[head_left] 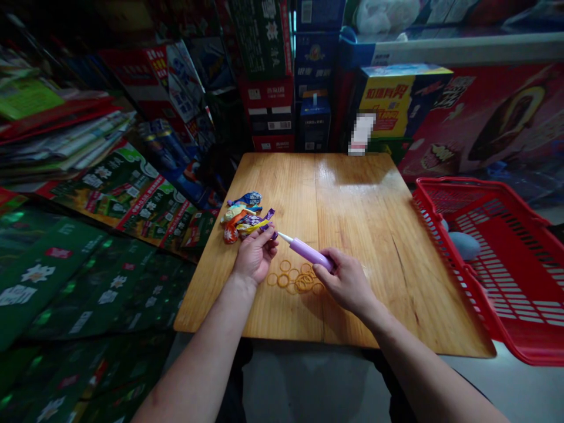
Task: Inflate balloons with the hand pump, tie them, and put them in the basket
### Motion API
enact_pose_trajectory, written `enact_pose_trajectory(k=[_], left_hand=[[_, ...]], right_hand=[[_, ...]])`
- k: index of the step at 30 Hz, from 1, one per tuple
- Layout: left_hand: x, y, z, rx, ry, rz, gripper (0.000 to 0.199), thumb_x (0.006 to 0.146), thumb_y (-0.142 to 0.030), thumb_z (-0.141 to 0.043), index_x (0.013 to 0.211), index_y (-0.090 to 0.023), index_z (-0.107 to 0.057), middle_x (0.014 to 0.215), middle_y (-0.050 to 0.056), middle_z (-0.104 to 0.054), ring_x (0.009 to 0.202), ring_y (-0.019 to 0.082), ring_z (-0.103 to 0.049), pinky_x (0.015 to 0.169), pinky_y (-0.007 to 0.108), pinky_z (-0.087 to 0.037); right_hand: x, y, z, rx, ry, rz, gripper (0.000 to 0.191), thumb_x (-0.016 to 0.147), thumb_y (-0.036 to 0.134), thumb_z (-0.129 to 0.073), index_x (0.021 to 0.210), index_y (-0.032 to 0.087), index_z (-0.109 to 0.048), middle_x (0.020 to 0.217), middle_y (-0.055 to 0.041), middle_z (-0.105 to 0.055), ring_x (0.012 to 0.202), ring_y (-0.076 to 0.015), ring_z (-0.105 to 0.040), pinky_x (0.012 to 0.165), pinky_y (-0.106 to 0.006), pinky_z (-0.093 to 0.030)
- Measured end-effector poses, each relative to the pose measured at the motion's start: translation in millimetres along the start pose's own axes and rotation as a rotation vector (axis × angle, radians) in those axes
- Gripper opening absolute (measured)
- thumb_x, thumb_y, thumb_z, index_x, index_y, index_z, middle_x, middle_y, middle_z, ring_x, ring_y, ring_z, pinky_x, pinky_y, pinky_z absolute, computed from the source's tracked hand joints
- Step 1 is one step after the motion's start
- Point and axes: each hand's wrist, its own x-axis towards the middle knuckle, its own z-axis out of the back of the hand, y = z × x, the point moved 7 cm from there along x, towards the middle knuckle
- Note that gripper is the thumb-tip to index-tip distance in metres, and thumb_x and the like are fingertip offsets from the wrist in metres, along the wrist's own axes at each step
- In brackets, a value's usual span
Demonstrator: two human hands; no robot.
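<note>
left hand point(258, 254): grip pinched on a balloon point(275, 235), over the left of the table point(356, 214) | right hand point(349, 277): grip wrapped round pump point(311, 254), nozzle point(285, 237) at the balloon, can't tell if it's in | honestly, straight nozzle plus snug pinch should help

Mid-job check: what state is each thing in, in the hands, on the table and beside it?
Left hand: pinching purple balloon.
Right hand: closed around lilac pump.
Lilac pump: tilted, white tip at the left hand; insertion unclear.
Other balloons: limp, heaped.
Rubber bands: loose, some overlapping.
Red basket: open-topped, grey-blue object inside.
</note>
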Motion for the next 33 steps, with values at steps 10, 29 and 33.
enact_pose_trajectory(k=[10,29,33], left_hand=[[2,6,-2.2,-0.017,-0.026,0.001,0.032,0.068,-0.015,-0.092,0.095,-0.016,-0.075,0.083,0.0,-0.074,0.064,0.007,-0.065,0.054,0.016,-0.044],[-2,22,-20.9,-0.023,0.049,0.027,0.032,0.067,-0.01,-0.091,0.094,-0.015,-0.074,0.085,-0.001,-0.072,0.068,0.007,-0.065,0.056,0.016,-0.043],[-4,24,-22.9,0.006,0.068,0.031,0.033,0.067,-0.013,-0.093,0.095,-0.015,-0.075,0.083,-0.002,-0.07,0.066,0.006,-0.064,0.055,0.015,-0.043]], right_hand=[[-4,-7,11,-0.038,-0.013,-0.019,0.013,0.088,0.03,-0.065,0.094,0.019,-0.072,0.075,-0.0034,-0.068,0.065,-0.0167,-0.058,0.062,-0.03,-0.039],[-7,-12,15,-0.032,0.0,-0.071,0.016,0.091,0.033,-0.067,0.093,0.019,-0.074,0.07,-0.0023,-0.066,0.063,-0.0172,-0.058,0.06,-0.031,-0.038],[-9,-11,12,-0.011,0.045,-0.078,0.021,0.094,0.037,-0.064,0.09,0.019,-0.074,0.066,-0.0014,-0.062,0.059,-0.0162,-0.055,0.057,-0.031,-0.035]])
